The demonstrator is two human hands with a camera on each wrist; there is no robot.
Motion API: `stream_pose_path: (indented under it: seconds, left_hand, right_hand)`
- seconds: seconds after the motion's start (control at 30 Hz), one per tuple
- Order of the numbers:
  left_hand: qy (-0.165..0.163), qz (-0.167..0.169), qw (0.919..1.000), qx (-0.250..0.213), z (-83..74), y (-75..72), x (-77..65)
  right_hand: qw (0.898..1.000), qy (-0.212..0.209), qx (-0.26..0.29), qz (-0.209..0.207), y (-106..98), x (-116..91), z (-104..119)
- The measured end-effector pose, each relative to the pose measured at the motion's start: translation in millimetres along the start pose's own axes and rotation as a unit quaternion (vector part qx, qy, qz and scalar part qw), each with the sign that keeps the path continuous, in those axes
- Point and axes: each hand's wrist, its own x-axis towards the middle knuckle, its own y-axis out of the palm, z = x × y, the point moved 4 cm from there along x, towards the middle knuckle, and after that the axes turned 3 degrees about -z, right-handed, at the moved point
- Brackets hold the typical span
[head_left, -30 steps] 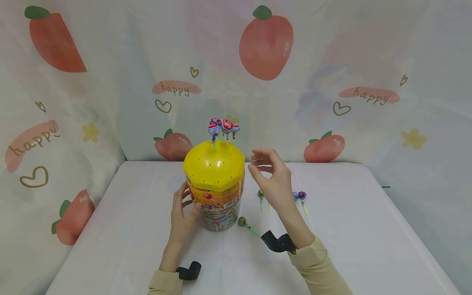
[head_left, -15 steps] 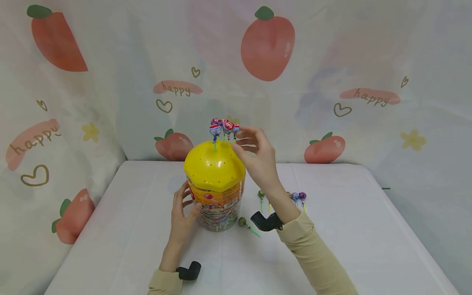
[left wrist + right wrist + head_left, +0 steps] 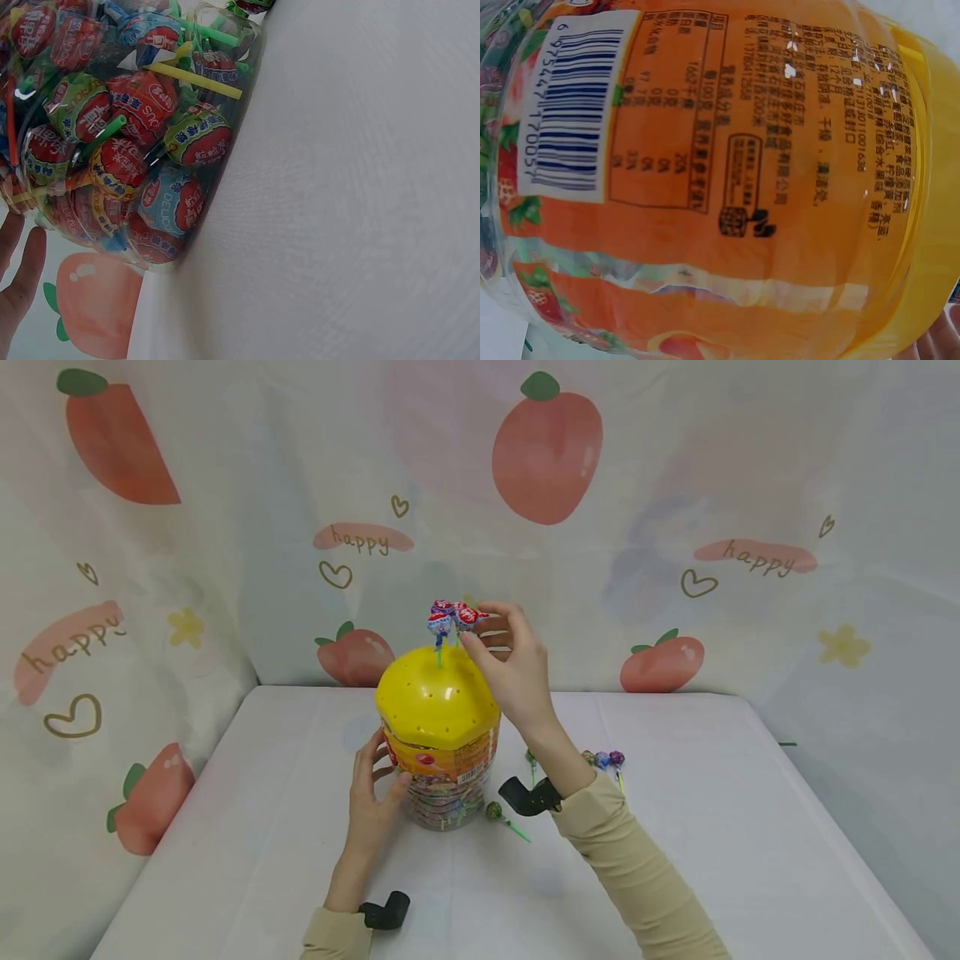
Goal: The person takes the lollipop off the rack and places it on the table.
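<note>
A clear plastic candy jar (image 3: 442,793) with an orange label and a yellow domed lid (image 3: 427,702) stands upright on the table. Wrapped lollipops fill it, their sticks and wrappers visible through the wall in the left wrist view. My left hand (image 3: 371,810) holds the jar's left side, thumb in front and fingers round behind. Several lollipops (image 3: 439,625) stand upright in holes of the lid's top. From their right, my right hand (image 3: 519,672) pinches at the rightmost lollipop (image 3: 467,617) between thumb and fingers, hiding part of it. The right wrist view shows mostly the label (image 3: 765,150).
One green-wrapped lollipop (image 3: 494,811) lies on the table just right of the jar's base. Several others (image 3: 602,760) lie in a row farther right, partly behind my right forearm. A patterned cloth backdrop (image 3: 480,552) closes off the rear of the white table (image 3: 285,827).
My right hand has moved left and up from beside the jar to the lollipops on the lid, its thumb and fingers closing in there. My left hand stays on the jar.
</note>
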Motion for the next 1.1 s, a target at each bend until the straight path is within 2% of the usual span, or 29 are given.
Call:
stream_pose_path:
  seconds: [0.17, 0.4, 0.47, 0.63, 0.7, 0.87, 1.1]
  left_hand:
    - [-0.014, -0.001, 0.9999, 0.002, -5.0, 1.3, -0.2]
    - [-0.024, 0.004, 0.9996, 0.011, -34.4, -1.8, 1.0]
    - [-0.024, 0.004, 0.9996, 0.012, -29.7, -0.9, 0.7]
    - [-0.015, -0.003, 0.9998, 0.013, -6.2, 2.1, -0.6]
    - [-0.009, -0.003, 0.9999, 0.012, -2.4, 1.9, -0.7]
    - [0.0, -0.002, 1.0, 0.004, -0.7, 1.4, -0.5]
    - [-0.003, -0.01, 0.9997, 0.021, -2.8, 2.2, 0.5]
  right_hand:
    - [1.0, -0.008, 0.001, -0.001, 1.6, 1.8, 0.8]
    - [1.0, -0.001, 0.0, -0.006, 1.8, 3.9, 1.4]
    - [1.0, 0.0, -0.003, -0.007, 1.1, 4.7, 2.7]
    - [1.0, -0.012, -0.001, -0.015, -1.7, 7.1, 4.5]
    - [1.0, -0.021, 0.006, -0.021, -3.8, 8.0, 5.0]
    - [0.999, -0.025, 0.032, -0.035, -14.1, 6.7, 6.6]
    - [0.998, 0.018, 0.042, -0.037, -34.0, -11.4, -0.3]
